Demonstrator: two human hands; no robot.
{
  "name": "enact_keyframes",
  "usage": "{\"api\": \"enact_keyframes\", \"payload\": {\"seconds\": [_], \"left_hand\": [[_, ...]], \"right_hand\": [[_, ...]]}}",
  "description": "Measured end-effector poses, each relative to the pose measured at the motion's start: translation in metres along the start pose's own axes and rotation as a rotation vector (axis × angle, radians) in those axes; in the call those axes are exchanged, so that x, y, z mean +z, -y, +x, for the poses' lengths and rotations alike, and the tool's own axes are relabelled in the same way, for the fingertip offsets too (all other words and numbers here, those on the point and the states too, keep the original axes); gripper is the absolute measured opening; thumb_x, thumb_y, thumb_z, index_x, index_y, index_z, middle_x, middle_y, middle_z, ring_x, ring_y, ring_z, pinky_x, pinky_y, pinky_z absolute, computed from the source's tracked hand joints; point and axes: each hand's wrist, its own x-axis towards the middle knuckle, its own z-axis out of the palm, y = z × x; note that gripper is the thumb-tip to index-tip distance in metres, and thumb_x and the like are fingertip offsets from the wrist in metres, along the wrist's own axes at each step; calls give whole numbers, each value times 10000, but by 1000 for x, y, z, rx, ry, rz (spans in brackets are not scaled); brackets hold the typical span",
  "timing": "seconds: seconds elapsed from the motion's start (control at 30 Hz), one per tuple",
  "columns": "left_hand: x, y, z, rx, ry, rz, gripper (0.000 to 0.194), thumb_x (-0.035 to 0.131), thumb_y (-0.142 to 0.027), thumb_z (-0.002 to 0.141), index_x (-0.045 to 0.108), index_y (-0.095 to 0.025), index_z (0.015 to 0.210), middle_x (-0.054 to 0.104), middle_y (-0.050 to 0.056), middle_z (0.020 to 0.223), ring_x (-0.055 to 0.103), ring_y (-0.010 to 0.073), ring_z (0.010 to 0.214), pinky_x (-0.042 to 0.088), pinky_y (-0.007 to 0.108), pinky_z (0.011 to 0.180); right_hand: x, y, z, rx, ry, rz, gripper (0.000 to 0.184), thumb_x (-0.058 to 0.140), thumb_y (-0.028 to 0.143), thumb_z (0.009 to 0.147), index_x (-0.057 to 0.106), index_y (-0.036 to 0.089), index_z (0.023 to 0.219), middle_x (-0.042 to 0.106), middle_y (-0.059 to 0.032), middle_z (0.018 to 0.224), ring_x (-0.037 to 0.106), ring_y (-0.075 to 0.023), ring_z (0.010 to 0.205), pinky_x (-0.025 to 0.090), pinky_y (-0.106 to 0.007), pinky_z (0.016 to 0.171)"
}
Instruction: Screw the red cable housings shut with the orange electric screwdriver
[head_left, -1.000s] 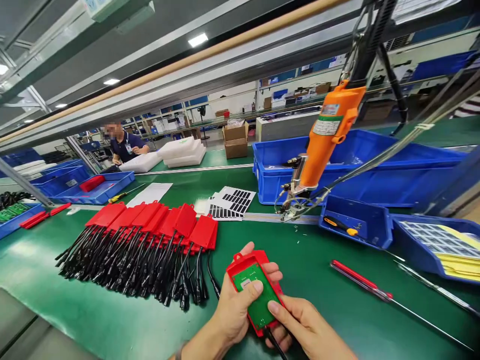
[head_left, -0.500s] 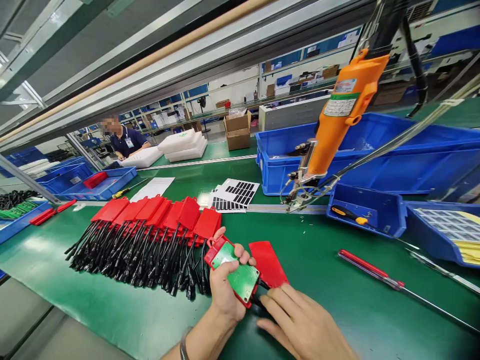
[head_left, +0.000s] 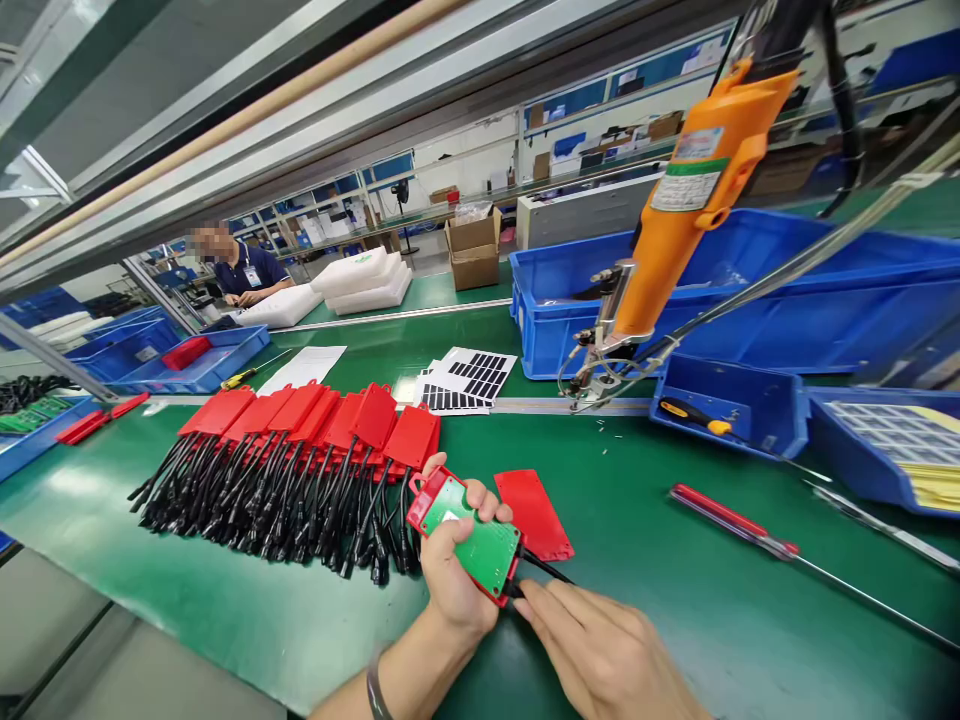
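Head view: left fingers (head_left: 475, 492) grasp the red case (head_left: 430, 487); right fingers (head_left: 546, 608) pinch its black cable (head_left: 512, 589); a red cover (head_left: 534, 515) lies beside the case.

Green bench (head_left: 630, 520): red cases (head_left: 306, 410), perhaps scraps (head_left: 618, 436)

The hanging orange screwdriver (head_left: 675, 210) and blue bins (head_left: 750, 335) show a workshop

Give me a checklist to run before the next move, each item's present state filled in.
1. Left hand holding the case: ok.
2. Board fully seated in the case: cannot tell.
3. Right hand gripping the cable: cannot tell; fingertips are at the case's cable end.
4. Cover on the case: not ok, lies apart on the bench.
5. Orange driver clear of both hands: ok.
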Motion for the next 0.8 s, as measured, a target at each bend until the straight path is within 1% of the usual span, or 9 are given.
{"api": "enact_keyframes", "payload": {"seconds": [0.1,0.23,0.33,0.4,0.47,0.6,0.7,0.73,0.8], "left_hand": [[3,-2,-3,52,51,45,707,573,-101,670,432,-383,1302,469,-3,778,471,136,700,428,306,741],[3,-1,-5,33,20,33,673,566,-112,694,434,-386,1295,467,-6,796,472,127,710,424,305,762],[1,2,-8,67,31,62,643,574,-130,708,445,-374,1289,479,-2,802,471,134,714,422,312,760],[1,4,-9,105,63,102,632,586,-148,719,445,-365,1296,489,3,796,467,143,709,420,321,750],[2,3,-9,102,76,123,635,596,-161,731,434,-364,1310,489,2,787,462,146,703,417,325,747],[6,-5,-3,-8,42,87,659,618,-181,717,423,-373,1317,451,-14,768,443,132,686,405,300,739],[6,-10,-1,-82,31,71,674,633,-194,691,430,-367,1309,429,-21,760,429,122,670,399,287,732],[6,-10,-1,-105,35,67,672,633,-197,688,433,-364,1307,427,-21,760,427,121,668,397,287,731],[6,-9,-2,-143,51,56,657,629,-202,690,442,-358,1301,427,-19,761,426,121,666,394,286,726]], "right_hand": [[-5,0,1,-46,-5,-82,211,421,108,962,622,133,903,573,-8,624,535,-147,503,378,-312,517],[-6,1,2,-136,-29,-162,200,437,98,954,633,108,916,578,-11,612,522,-149,499,360,-318,520],[-1,4,1,-150,-29,-212,284,373,88,963,642,107,874,578,-20,596,520,-153,490,365,-317,518],[2,5,0,-106,-13,-189,340,338,85,967,635,132,810,572,-18,580,515,-151,473,362,-310,502],[1,4,-2,-52,18,-112,345,341,110,978,627,157,792,576,-8,574,518,-142,460,361,-299,489],[-10,-7,-1,25,89,89,196,444,213,981,624,194,907,643,-1,680,596,-129,561,426,-260,561],[-19,-18,4,231,34,181,113,549,294,937,586,214,867,614,8,687,582,-123,588,444,-239,572],[-21,-20,6,313,45,220,141,551,320,934,578,218,841,597,16,668,563,-119,568,438,-231,547],[-21,-23,9,432,138,330,240,501,365,953,572,222,773,581,25,635,538,-112,543,427,-218,514]]}}
